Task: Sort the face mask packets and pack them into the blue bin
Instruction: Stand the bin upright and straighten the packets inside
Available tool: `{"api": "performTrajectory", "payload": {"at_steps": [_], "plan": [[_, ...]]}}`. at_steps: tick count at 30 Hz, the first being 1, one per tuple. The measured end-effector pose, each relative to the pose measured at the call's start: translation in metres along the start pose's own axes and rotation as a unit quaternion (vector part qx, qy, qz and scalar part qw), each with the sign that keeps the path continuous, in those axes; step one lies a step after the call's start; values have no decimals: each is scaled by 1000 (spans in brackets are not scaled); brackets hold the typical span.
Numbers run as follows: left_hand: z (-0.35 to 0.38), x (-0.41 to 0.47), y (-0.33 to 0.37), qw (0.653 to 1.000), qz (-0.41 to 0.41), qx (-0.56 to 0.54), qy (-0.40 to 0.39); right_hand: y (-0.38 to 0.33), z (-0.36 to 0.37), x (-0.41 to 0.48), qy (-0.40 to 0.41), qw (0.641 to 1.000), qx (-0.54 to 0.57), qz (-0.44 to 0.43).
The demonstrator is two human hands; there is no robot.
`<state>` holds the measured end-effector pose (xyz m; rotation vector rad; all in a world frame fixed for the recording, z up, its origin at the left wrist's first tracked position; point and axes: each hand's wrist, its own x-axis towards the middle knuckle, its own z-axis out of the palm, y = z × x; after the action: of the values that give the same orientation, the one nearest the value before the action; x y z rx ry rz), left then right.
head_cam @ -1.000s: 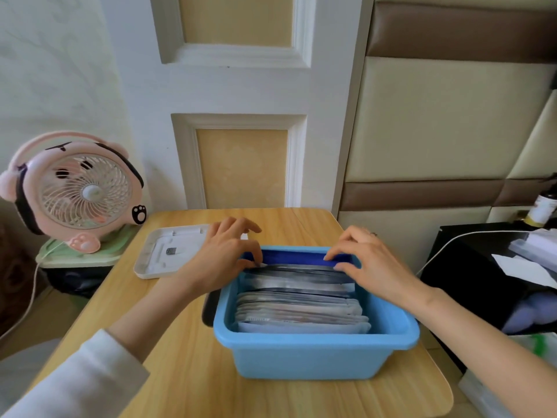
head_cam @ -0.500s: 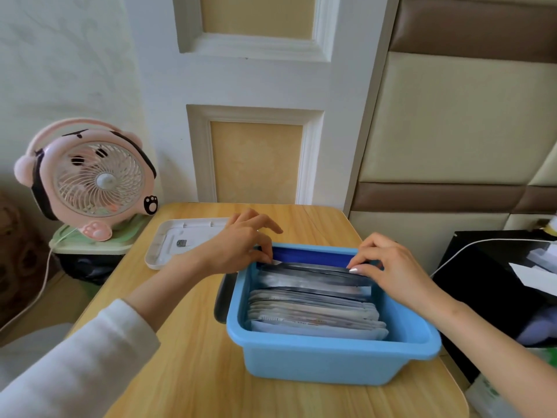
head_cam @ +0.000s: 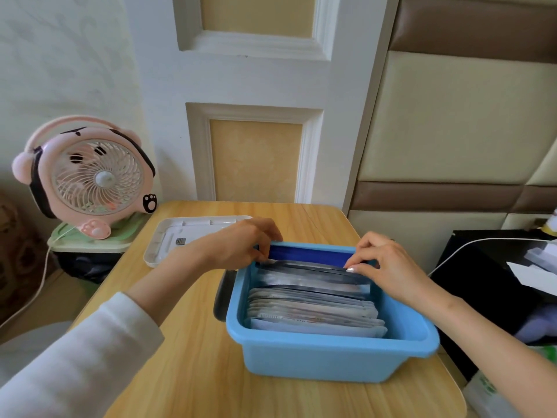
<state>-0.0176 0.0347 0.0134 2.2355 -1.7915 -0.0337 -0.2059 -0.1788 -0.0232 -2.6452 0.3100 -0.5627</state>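
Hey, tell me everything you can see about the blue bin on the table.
The blue bin is a light blue rectangular plastic tub with a flared rim, upright on the wooden table toward its right. Inside, face mask packets stand on edge, nearly filling it. The left hand and right hand pinch packets at its far end.

One blue bin (head_cam: pixel 316 360), one pink fan (head_cam: pixel 96 179), one white tray (head_cam: pixel 170 236), and perhaps fifteen face mask packets (head_cam: pixel 313 312), too tightly packed to count.
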Motion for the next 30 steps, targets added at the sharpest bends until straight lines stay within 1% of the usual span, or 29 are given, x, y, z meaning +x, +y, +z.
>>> {"api": "performTrajectory", "payload": {"at_steps": [2,5,7,13,17,21,24,28,30], "plan": [[-3,0,0,1000,-2,-1,-5,0,-1,-1,9,1000,9,5],[-7,-5,-4,998,-17,-67,9,0,-4,-5,32,997,73,-3],[-6,-8,-7,996,-19,-83,4,-2,-6,-8,26,995,91,-12],[-5,-2,-12,997,-19,-63,-40,0,-5,-6,9,997,82,-12],[-6,3,-14,996,-1,-56,-66,2,-5,-2,13,999,43,-21],[-6,5,-16,996,18,-38,-79,-5,-9,2,-3,999,-1,-47],[-8,10,-15,994,25,-32,-99,-8,-11,4,-11,999,-5,-49],[-13,23,-13,986,22,-87,-141,-9,-11,5,-13,998,13,-59],[-12,31,-8,984,28,-100,-142,-9,-11,4,-6,998,8,-57]]}}
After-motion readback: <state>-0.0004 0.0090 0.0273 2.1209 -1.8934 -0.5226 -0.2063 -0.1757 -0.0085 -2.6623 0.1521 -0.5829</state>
